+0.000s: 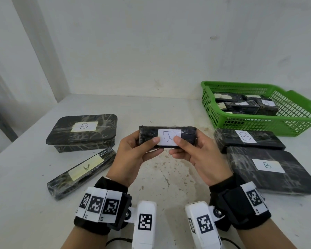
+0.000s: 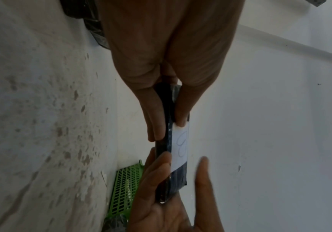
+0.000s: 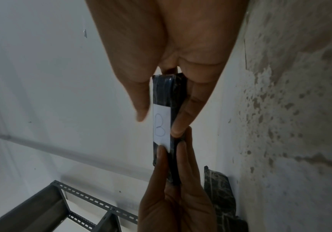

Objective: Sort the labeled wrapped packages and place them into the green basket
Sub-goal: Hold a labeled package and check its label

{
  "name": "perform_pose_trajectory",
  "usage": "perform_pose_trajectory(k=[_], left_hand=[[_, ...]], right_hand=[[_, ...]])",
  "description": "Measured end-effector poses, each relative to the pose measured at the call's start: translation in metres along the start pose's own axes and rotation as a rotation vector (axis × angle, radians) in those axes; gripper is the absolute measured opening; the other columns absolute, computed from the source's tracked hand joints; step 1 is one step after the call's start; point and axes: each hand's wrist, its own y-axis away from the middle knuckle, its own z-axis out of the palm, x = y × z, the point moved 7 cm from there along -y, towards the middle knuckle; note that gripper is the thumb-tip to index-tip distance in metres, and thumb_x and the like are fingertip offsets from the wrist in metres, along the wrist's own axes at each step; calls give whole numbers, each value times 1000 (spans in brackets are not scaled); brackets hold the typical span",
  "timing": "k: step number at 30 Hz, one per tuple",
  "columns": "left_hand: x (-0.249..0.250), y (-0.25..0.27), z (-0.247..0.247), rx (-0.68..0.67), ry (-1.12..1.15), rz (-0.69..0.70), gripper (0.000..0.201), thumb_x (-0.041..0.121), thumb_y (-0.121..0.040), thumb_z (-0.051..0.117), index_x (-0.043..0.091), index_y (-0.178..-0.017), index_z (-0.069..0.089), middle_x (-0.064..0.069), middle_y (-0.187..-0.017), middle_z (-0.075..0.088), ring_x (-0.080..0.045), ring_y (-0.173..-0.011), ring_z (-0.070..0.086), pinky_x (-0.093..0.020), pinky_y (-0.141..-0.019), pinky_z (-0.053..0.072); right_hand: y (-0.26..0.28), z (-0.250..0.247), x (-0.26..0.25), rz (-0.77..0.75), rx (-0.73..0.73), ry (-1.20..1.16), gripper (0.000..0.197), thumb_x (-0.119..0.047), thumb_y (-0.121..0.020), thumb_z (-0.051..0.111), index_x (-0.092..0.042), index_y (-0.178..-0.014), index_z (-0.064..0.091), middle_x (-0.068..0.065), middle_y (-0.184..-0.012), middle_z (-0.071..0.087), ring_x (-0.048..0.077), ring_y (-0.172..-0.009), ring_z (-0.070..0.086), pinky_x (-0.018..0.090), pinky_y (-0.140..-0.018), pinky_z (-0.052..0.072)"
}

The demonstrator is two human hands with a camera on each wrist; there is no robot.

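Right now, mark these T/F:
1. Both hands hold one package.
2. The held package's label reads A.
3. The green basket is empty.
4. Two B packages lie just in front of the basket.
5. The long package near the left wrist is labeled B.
1. True. The left hand and right hand both grip the held package above the table.
2. False. Its white label reads B, turned sideways.
3. False. The green basket already holds several wrapped packages.
4. True. The slim B package and the large B package lie there.
5. False. The long package appears to read A; the B tin-shaped package lies behind it.
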Motion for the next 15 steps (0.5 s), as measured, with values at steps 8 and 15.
perform_pose_trajectory(k=[8,15], left_hand=[[1,-1,-1,-17,33,-48,39,24,-85,72,3,-117,64,-13,-109,69,-27,-101,67,-33,-89,58],[1,1,0,6,36,-35,38,28,-86,54,-2,-105,66,-13,-98,73,-33,-98,70,-32,-88,58]], right_hand=[[-3,4,1,72,-28,-137,49,-50,-82,49,-8,-104,59,14,-97,74,26,-82,71,31,-77,60],[-5,1,2,48,-9,-147,51,-52,-84,43,-6,-99,59,16,-98,68,26,-86,69,33,-83,59]])
